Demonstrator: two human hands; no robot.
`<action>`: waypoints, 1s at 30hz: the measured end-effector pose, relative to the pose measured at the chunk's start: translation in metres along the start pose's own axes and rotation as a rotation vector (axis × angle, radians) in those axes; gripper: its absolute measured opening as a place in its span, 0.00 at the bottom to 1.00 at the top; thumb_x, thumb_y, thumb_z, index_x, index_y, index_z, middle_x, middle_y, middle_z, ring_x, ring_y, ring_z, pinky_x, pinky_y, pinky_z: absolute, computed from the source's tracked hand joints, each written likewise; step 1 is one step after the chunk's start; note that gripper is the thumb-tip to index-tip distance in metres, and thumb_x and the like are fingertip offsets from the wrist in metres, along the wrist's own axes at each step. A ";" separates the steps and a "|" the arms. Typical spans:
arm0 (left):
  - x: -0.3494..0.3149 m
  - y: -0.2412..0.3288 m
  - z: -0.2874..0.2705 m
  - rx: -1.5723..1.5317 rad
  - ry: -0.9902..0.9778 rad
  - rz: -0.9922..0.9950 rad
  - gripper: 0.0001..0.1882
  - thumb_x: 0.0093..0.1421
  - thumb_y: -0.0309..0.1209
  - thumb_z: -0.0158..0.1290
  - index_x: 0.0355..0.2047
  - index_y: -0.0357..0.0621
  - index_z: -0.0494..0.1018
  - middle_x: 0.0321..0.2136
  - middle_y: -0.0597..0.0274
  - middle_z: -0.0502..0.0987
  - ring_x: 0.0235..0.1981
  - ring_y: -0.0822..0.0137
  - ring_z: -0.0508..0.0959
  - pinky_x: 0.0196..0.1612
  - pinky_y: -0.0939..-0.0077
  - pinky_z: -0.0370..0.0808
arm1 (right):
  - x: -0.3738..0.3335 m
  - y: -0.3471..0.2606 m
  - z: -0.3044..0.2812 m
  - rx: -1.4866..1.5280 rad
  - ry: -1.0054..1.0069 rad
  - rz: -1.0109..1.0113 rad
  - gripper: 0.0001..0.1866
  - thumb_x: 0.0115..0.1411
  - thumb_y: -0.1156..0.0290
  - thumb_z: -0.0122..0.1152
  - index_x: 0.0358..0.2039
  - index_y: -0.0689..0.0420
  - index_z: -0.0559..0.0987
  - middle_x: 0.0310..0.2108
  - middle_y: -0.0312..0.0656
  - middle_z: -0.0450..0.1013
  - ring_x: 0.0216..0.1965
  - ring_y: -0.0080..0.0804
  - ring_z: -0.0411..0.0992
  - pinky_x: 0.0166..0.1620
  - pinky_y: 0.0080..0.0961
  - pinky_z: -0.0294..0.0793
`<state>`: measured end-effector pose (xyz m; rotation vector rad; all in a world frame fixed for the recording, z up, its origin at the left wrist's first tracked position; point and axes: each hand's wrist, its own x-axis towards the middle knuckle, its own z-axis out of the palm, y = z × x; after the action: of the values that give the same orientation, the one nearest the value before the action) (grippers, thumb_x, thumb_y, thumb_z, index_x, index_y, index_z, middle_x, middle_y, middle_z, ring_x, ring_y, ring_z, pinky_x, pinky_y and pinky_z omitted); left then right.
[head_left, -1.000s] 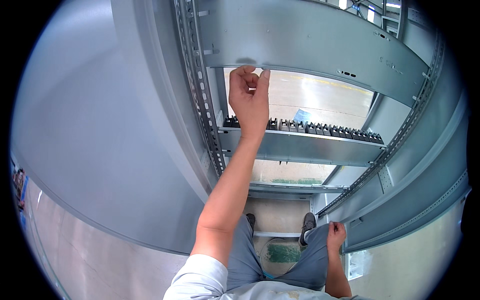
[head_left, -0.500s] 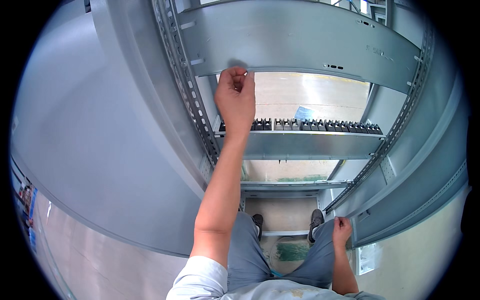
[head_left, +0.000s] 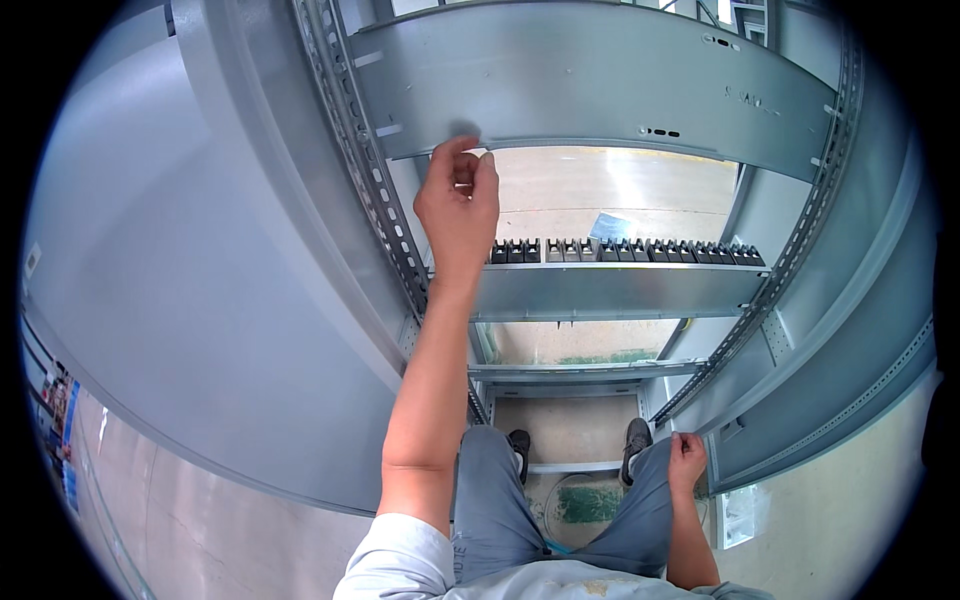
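Observation:
I look down into an open grey metal cabinet frame. My left hand (head_left: 458, 205) is raised, fingers curled, fingertips touching the lower edge of the upper grey cross panel (head_left: 600, 85); whether something small is pinched there I cannot tell. Just right of that hand, a lower crossbar (head_left: 610, 290) carries a row of black terminal blocks (head_left: 630, 251). My right hand (head_left: 687, 458) hangs low by my thigh, fingers closed on the bottom edge of the right perforated upright rail (head_left: 770, 290).
A perforated left rail (head_left: 370, 170) runs beside my left forearm. A large grey side panel (head_left: 180, 280) fills the left. My shoes (head_left: 636, 440) stand on the cabinet's bottom frame, with a green mat (head_left: 590, 502) below.
The view has shifted so the panel and crossbar sit lower in the frame. My left hand stays at the panel's lower edge, fingers curled tighter. My right hand stays on the rail.

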<state>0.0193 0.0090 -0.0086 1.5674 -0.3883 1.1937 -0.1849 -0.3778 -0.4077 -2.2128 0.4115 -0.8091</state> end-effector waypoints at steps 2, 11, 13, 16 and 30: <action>0.008 -0.007 -0.006 -0.009 -0.043 -0.022 0.11 0.66 0.25 0.59 0.47 0.34 0.78 0.34 0.62 0.80 0.31 0.75 0.80 0.35 0.80 0.78 | 0.000 -0.007 0.001 0.020 -0.008 0.008 0.11 0.62 0.66 0.68 0.29 0.61 0.83 0.27 0.45 0.75 0.26 0.41 0.74 0.33 0.36 0.73; 0.016 0.004 -0.011 -0.232 -0.135 -0.196 0.10 0.67 0.23 0.56 0.45 0.30 0.79 0.36 0.53 0.83 0.36 0.63 0.87 0.43 0.74 0.84 | -0.001 -0.010 0.000 0.019 -0.007 -0.001 0.11 0.63 0.66 0.68 0.30 0.61 0.83 0.28 0.45 0.75 0.27 0.41 0.75 0.34 0.36 0.73; 0.015 0.004 -0.007 -0.248 -0.118 -0.189 0.09 0.67 0.22 0.53 0.44 0.29 0.78 0.36 0.52 0.83 0.37 0.61 0.87 0.44 0.73 0.84 | -0.001 -0.012 -0.001 0.027 -0.006 -0.022 0.10 0.63 0.66 0.68 0.29 0.61 0.83 0.28 0.44 0.76 0.27 0.41 0.75 0.34 0.36 0.73; 0.013 0.004 -0.004 -0.209 -0.100 -0.184 0.10 0.67 0.21 0.50 0.44 0.27 0.77 0.36 0.51 0.83 0.38 0.59 0.87 0.44 0.72 0.84 | 0.001 -0.010 0.001 0.028 0.002 -0.033 0.10 0.63 0.67 0.68 0.30 0.61 0.83 0.28 0.44 0.75 0.27 0.40 0.75 0.33 0.35 0.73; 0.026 0.005 -0.007 -0.532 -0.118 -0.467 0.05 0.67 0.25 0.56 0.41 0.35 0.76 0.36 0.47 0.82 0.38 0.57 0.87 0.46 0.66 0.87 | 0.000 -0.008 -0.002 0.036 0.032 0.002 0.10 0.62 0.68 0.68 0.29 0.62 0.82 0.27 0.44 0.74 0.27 0.39 0.74 0.34 0.35 0.73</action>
<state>0.0234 0.0216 0.0153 1.1742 -0.3542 0.5762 -0.1857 -0.3733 -0.4013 -2.1688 0.4116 -0.8454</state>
